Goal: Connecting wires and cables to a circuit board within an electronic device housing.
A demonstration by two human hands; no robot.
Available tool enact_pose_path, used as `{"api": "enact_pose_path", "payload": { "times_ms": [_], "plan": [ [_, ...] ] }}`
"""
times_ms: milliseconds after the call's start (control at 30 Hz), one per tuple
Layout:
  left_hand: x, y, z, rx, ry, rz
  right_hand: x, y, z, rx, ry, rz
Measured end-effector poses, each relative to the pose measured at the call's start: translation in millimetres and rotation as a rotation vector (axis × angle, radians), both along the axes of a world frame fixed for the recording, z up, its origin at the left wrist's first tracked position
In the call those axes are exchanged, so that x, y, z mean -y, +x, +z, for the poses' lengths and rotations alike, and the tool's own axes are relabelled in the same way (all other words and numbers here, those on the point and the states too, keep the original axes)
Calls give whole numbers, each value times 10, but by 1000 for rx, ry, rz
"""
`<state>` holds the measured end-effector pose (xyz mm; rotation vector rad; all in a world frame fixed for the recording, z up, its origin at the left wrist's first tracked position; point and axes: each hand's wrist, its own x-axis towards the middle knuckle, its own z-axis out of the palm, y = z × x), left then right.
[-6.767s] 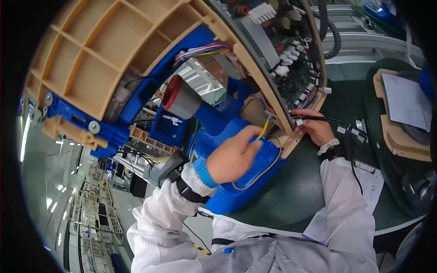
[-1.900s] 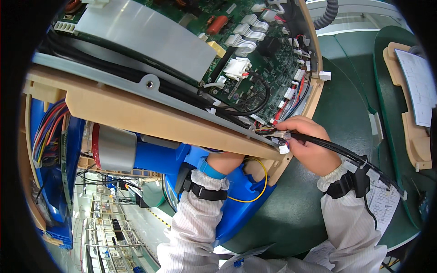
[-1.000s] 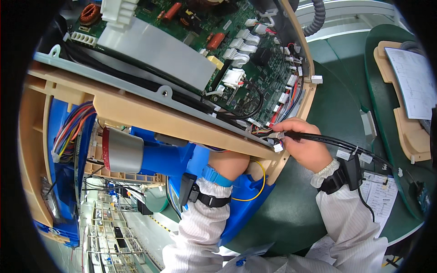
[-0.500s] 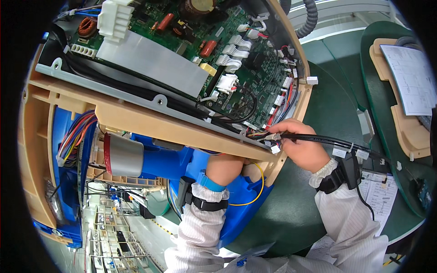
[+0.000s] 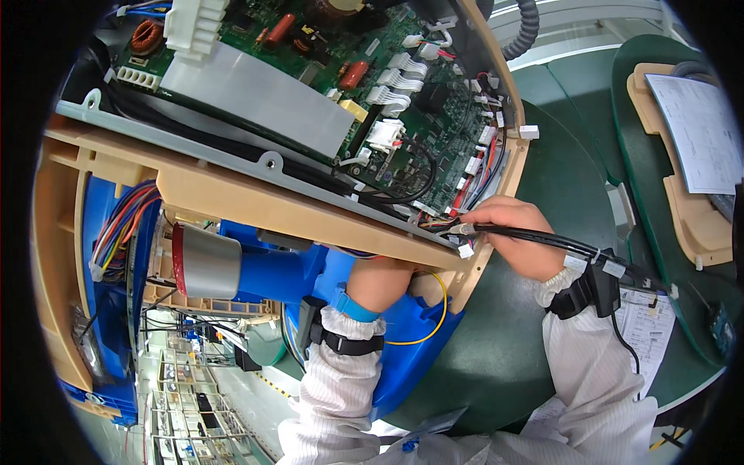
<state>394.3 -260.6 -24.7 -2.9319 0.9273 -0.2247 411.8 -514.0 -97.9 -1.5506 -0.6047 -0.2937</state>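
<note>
The fingers of my right hand (image 5: 518,236) close around a bundle of black cables (image 5: 535,235) at the near right corner of an open beige housing (image 5: 294,221). White tags hang from the bundle, and thin coloured wires lead from it into the housing. Under the housing's near edge reaches my left hand (image 5: 380,283); its fingers are hidden behind that wall. A blue wrist band circles that wrist. Inside the housing lies a green circuit board (image 5: 438,159) with white connectors and a flat grey metal plate (image 5: 256,108).
A yellow wire (image 5: 445,314) loops beside a blue base (image 5: 411,364). Left of it are a silver cylinder (image 5: 213,262) with a red rim and a coloured wire bundle (image 5: 124,225). Papers (image 5: 647,325) lie on the green table (image 5: 566,155). A beige panel (image 5: 682,225) holds another sheet at right.
The housing appears slightly further left and up in view. My right hand stays on the cables, its wrist a little further right; my left hand stays under the edge.
</note>
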Motion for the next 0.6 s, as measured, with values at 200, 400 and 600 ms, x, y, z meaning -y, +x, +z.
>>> {"api": "enact_pose_path", "payload": {
  "times_ms": [200, 400, 600],
  "plan": [
    [199, -164, 280, -182, -67, 293, 30, 32, -49, -126, 22, 45],
    [198, -221, 445, -180, -108, 346, -9, 42, -86, -342, 153, 102],
    [51, -221, 495, -399, -415, 349, 15, 89, -12, -644, 248, 179]
  ]
}}
